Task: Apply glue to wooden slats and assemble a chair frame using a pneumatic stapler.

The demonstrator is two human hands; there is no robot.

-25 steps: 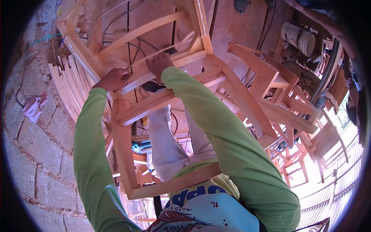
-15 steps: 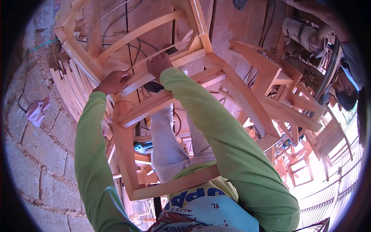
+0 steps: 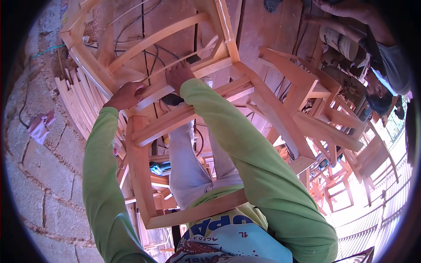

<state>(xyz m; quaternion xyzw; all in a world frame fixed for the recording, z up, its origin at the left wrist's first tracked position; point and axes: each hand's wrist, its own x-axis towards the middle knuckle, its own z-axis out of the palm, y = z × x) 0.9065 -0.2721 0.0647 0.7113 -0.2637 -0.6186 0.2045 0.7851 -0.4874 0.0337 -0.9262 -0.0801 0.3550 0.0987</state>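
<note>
A bare wooden chair frame (image 3: 138, 171) of pale orange wood stretches across the middle in front of my body, its joined rails and curved legs surrounding my legs. My left hand (image 3: 126, 95) lies on the frame's upper left corner, thumb and fingers curled together; what they pinch is too small to make out. Over the same cross rail, my right hand (image 3: 179, 76) has its fingers bent down, gripping the rail from above. A thin wooden strip (image 3: 158, 71) runs along the rail between both hands. Part of the rail is hidden under my right hand.
Several loose wooden slats (image 3: 74, 101) lean by a block wall (image 3: 48, 175) on the left. More chair frames (image 3: 302, 83) stand to the right. At the upper right a person (image 3: 386, 57) reaches forward near a white bucket (image 3: 340, 41). Dark cables (image 3: 153, 50) cross the plank floor.
Both my hands keep nearly the same place on the chair frame. The other person at the upper right has leaned leftward, with arms stretched further past the white bucket.
</note>
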